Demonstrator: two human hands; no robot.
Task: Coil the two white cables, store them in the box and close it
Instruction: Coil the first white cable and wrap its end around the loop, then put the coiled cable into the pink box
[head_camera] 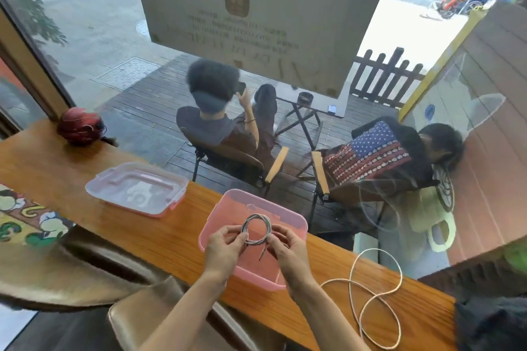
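Over the open pink plastic box (216, 225), both my hands, left hand (225, 245) and right hand (288, 251), pinch the coiled white cable (256, 229) at nine and three o'clock; I should tuck its loose tail before lowering.

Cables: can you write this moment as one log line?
step: coiling | hands: both hold coil over box | loose cable: on counter, right | lid: off, left
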